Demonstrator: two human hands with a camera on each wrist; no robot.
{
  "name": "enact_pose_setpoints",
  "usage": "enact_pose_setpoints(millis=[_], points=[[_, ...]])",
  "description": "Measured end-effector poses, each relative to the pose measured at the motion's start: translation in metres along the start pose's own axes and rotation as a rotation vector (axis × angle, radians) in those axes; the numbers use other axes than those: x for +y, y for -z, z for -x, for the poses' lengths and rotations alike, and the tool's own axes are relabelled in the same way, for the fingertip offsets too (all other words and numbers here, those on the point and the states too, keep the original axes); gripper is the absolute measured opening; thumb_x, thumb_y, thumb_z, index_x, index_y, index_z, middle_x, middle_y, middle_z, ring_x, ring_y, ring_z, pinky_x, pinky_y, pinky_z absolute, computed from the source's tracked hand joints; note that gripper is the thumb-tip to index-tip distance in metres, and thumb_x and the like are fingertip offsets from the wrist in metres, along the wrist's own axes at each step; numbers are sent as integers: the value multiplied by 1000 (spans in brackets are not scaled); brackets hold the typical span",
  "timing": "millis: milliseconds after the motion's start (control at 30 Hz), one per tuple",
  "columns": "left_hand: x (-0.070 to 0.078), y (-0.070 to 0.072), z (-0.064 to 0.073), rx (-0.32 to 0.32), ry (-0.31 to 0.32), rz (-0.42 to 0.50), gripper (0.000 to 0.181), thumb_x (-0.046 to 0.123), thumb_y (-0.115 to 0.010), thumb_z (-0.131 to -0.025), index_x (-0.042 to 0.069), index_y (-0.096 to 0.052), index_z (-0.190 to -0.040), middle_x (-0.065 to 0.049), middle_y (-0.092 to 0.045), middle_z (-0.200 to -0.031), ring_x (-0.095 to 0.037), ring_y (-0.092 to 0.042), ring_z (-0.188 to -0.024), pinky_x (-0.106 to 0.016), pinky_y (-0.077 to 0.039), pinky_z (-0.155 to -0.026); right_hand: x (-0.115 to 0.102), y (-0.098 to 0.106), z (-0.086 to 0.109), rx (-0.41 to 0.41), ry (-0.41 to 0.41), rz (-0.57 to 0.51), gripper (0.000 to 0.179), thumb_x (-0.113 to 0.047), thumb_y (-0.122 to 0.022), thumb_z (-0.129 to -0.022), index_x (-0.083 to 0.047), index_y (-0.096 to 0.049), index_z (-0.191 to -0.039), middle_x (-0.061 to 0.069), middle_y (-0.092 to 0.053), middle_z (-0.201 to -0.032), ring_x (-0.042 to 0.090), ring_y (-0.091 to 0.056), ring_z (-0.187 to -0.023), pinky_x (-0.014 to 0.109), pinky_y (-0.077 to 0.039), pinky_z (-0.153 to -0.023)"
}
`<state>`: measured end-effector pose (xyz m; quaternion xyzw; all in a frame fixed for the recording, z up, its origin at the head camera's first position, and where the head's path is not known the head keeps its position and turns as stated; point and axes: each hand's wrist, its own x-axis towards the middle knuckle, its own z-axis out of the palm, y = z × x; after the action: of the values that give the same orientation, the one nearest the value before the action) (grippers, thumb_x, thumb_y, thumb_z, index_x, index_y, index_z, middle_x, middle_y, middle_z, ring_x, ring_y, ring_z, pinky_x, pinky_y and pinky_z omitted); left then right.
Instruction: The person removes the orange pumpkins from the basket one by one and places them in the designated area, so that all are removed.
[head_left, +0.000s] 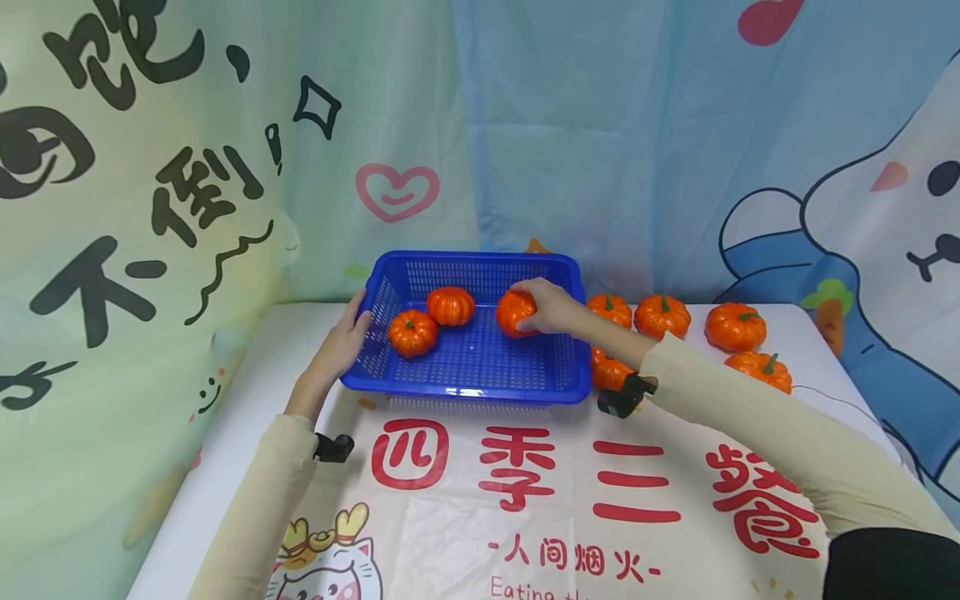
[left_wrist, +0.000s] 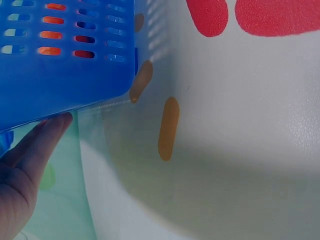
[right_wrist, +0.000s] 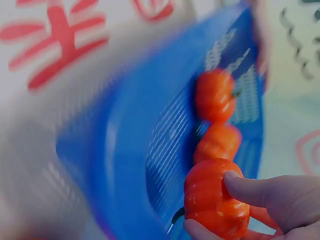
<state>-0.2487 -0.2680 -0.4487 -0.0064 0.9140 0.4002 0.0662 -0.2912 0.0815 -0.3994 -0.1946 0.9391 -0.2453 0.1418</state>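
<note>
A blue plastic basket [head_left: 465, 395] with slotted walls stands on the table. Two small orange pumpkins [head_left: 412, 333] [head_left: 450, 307] lie in its left half. My right hand [head_left: 553, 307] holds another pumpkin [head_left: 514, 313] over the right part of the basket, thumb on one side and fingers on the other. In the right wrist view, that held pumpkin [right_wrist: 212, 197] shows its green stem pointing away from the hand. At the basket's left side is my left hand [head_left: 348, 335]; in the left wrist view its straight fingers [left_wrist: 47, 142] touch the outer wall.
Right of the basket are several more pumpkins [head_left: 663, 316], some partly behind the right forearm. A printed cloth [head_left: 570, 467] covers the front of the table. A thin cable [head_left: 843, 402] runs along the right edge, and a patterned curtain [head_left: 555, 150] hangs behind.
</note>
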Motion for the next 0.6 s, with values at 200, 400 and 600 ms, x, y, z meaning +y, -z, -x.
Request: enact_pose_setpoints(millis=[200,400,600], points=[[3,2,2,-3,4,-4,59,43,-22,-105,25,-4,-158,-23,-21,-160,-53,-34,-137,-66,-24,-112,-16,13,56,-5,90,-81,62,-16,-72,-87,-10,-47,-143,19,-44,-147,39,-45,-132,57,-43,-105],[2,3,0,-16,22,-9,58,39,-22,-106,25,-1,-158,-20,-18,-161,-52,-32,-139,-65,-23,-114,-20,30,105,-19,79,-159,63,-25,-72,-88,-19,-45,-145,15,-42,-149,39,-40,-135,60,-45,-101],[0,2,1,-19,19,-11,58,40,-22,-106,25,-1,-158,-21,-19,-161,-52,-33,-138,-66,-24,-113,-5,34,152,-5,68,-209,65,-29,-71,-87,-21,-44,-145,15,-43,-148,39,-41,-133,56,-50,-95]])
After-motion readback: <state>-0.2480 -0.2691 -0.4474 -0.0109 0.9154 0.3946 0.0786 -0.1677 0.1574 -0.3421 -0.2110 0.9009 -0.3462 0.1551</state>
